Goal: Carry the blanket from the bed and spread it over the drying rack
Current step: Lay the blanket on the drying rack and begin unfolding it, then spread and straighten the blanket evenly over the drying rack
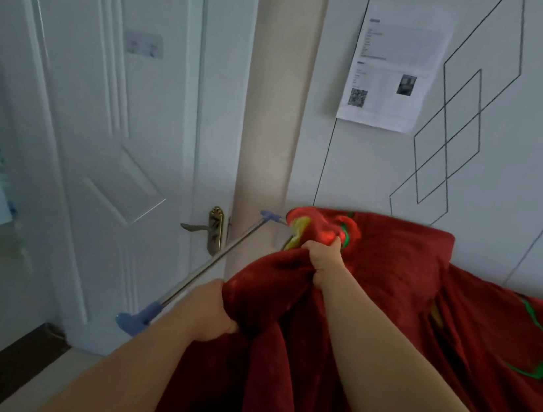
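The dark red blanket [385, 324] with green and orange flower prints hangs over the drying rack and fills the lower right of the view. Only one end bar of the drying rack [218, 261] shows: a silver tube with blue plastic corner joints, running from lower left to upper right. My left hand [214, 312] grips the blanket's edge close to that bar. My right hand [324, 264] is clenched on a bunched fold higher up, near the far blue joint. The remainder of the rack is hidden under the cloth.
A white panelled door [117, 133] with a brass lever handle [213, 231] stands just behind the rack's bar. A white wardrobe [476, 163] with thin line patterns and a taped paper sheet [395, 70] is behind the blanket. An open doorway lies at far left.
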